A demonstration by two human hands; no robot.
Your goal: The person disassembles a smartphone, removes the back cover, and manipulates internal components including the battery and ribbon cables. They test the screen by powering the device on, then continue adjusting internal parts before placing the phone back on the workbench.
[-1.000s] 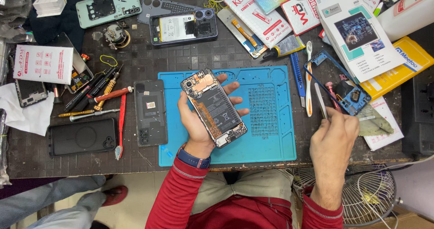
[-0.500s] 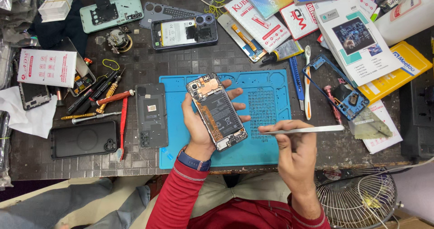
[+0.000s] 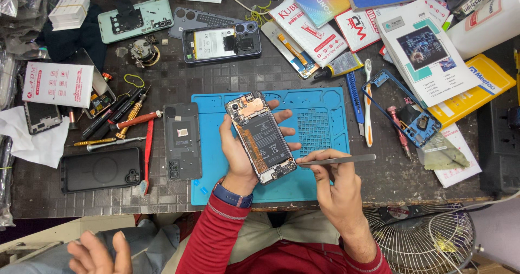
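Holding an opened smartphone with its back cover off, battery and copper-coloured board exposed (image 3: 261, 137), the left hand (image 3: 241, 155) has its fingers (image 3: 286, 131) curled around the phone's edges, gripping it tilted above the blue silicone repair mat (image 3: 325, 111). The right hand (image 3: 338, 190) pinches slim silver metal tweezers (image 3: 338, 159) between thumb and fingers, closed on them; the tool lies nearly level, its tip just beside the lower right corner of the phone. Whether the tip touches the phone cannot be told.

The mat lies on a dark tiled desk (image 3: 179, 84). Left of the mat rests a dark grey phone back panel (image 3: 182, 140), and beside it a red-handled screwdriver (image 3: 135, 120) among other small tools. A black phone case (image 3: 101, 169) lies near the desk's front edge. Further back sit a mint-green phone shell (image 3: 135, 20) and a dark phone with its white battery showing (image 3: 221, 42). To the right of the mat are a white toothbrush (image 3: 368, 103) and a blue phone frame (image 3: 409, 111). Another person's hand (image 3: 100, 255) shows at the lower left, well apart from the work.
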